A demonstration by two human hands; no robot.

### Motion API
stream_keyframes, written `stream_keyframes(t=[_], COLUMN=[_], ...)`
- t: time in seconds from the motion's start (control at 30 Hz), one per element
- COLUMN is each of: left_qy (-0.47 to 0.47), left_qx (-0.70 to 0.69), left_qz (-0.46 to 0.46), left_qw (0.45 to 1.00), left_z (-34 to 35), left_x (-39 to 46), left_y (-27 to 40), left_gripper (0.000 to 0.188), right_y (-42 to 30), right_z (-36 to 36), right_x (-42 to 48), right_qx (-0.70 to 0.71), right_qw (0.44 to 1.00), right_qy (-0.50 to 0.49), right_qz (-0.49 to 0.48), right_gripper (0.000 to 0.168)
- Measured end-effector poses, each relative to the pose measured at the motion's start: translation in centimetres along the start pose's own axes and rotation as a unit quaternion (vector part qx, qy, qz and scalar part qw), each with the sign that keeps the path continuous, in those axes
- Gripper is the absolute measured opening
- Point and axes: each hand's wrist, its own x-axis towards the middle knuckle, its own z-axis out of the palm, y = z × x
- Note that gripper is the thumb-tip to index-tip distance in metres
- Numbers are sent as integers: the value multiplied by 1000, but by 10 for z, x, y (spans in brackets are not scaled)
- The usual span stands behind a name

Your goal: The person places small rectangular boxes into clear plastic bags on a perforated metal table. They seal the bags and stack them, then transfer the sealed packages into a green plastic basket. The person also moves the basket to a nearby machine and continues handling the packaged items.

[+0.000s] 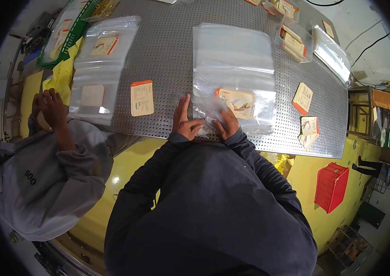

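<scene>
Clear plastic bags (234, 51) lie in a stack on the perforated metal table (167, 51) in front of me. A printed card with an orange edge (241, 103) shows at the near end of the stack; whether it is inside a bag or under one I cannot tell. My right hand (227, 124) pinches the crumpled near left corner of the top bag, beside the card. At that same corner my left hand (185, 120) rests on the table edge, fingers apart, its thumb and forefinger near the plastic; it holds nothing that I can see.
A card stack (142, 98) lies to the left, more cards (302, 98) to the right. Clear bins (293, 41) with cards stand at the back right. A co-worker's hands (51, 107) are at the left, by more bags (94, 76). A red crate (332, 188) is on the floor.
</scene>
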Motion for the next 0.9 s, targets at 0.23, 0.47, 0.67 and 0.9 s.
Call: stream_keyframes(t=[0.23, 0.47, 0.67, 0.9], left_qy=[0, 42, -11, -20], left_qx=[4, -52, -4, -11], left_qz=[13, -22, 18, -2], left_qw=[1000, 998, 1000, 1000], left_z=[-7, -5, 0, -3], left_x=[18, 9, 1, 15], left_y=[4, -4, -6, -2], left_gripper=[12, 21, 23, 15], right_y=[-18, -2, -4, -9], right_z=[-13, 1, 1, -10], right_x=[11, 1, -1, 6], right_qx=[4, -15, -5, 7], right_qw=[997, 999, 1000, 999], right_qy=[-42, 28, 13, -38], right_qz=[-67, -28, 15, -34], right_gripper=[43, 40, 36, 42])
